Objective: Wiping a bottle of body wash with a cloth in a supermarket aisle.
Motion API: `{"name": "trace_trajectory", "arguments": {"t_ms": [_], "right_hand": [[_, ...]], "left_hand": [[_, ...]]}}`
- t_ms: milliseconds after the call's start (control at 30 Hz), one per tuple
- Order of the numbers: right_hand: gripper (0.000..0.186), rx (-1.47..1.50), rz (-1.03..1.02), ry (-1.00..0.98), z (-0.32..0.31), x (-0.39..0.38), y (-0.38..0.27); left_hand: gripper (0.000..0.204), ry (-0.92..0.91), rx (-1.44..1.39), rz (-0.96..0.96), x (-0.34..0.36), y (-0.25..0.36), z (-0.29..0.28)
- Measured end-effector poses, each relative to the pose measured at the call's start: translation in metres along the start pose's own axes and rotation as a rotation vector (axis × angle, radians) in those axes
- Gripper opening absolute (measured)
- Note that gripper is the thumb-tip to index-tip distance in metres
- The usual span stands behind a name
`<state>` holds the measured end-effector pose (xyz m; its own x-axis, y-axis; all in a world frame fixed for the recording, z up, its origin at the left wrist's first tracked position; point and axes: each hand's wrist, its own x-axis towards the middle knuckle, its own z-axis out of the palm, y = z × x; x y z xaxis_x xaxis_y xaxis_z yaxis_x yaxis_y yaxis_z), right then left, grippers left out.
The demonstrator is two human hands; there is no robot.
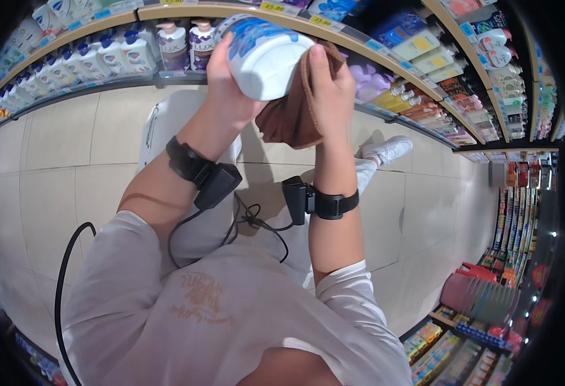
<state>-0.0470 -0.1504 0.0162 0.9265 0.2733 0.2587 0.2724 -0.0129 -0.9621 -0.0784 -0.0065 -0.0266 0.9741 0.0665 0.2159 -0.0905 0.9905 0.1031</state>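
A tub held up in one hand, a cloth pressed to it by the other.

At far left, white bottles (105,59) line a shelf (70,91), with two pump bottles (174,50) further along. The left hand (226,87) is clamped on the side of a blue-and-white tub (262,67), which is tilted, its pale base toward the wearer, in front of the shelf and above the floor (57,193); its fingertips are hidden behind. A brown cloth (289,121) hangs at the tub's right edge, pinched between the right hand's (333,93) thumb and fingers. Beyond is a white shoe (392,150).
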Motion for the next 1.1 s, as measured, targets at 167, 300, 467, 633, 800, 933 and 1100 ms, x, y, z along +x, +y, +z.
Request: {"name": "trace_trajectory", "arguments": {"t_ms": [167, 300, 467, 633, 800, 933, 1100], "right_hand": [[0.057, 0.273, -0.021, -0.204, 0.004, -0.015, 0.03], [0.093, -0.012, -0.156, -0.205, 0.007, -0.026, 0.048], [0.098, 0.058, -0.058, -0.131, 0.007, -0.035, 0.046], [0.08, -0.032, 0.019, 0.041, 0.013, -0.035, 0.04], [0.067, 0.209, 0.015, -0.063, 0.01, -0.032, 0.03], [0.069, 0.059, 0.102, -0.046, 0.009, -0.033, 0.025], [0.083, 0.0, 0.058, -0.122, 0.008, -0.034, 0.016]], "left_hand": [[0.054, 0.151, 0.154, 0.091, 0.002, -0.003, 0.009], [0.052, 0.375, 0.248, 0.096, 0.0, -0.008, 0.015], [0.049, 0.474, 0.267, 0.095, -0.002, -0.017, 0.02], [0.044, 0.533, 0.292, 0.118, 0.001, -0.023, 0.017], [0.042, 0.439, 0.238, 0.129, 0.004, -0.017, 0.014], [0.045, 0.508, 0.281, 0.14, -0.002, -0.021, 0.018], [0.049, 0.535, 0.313, 0.109, -0.004, -0.016, 0.025]]}}
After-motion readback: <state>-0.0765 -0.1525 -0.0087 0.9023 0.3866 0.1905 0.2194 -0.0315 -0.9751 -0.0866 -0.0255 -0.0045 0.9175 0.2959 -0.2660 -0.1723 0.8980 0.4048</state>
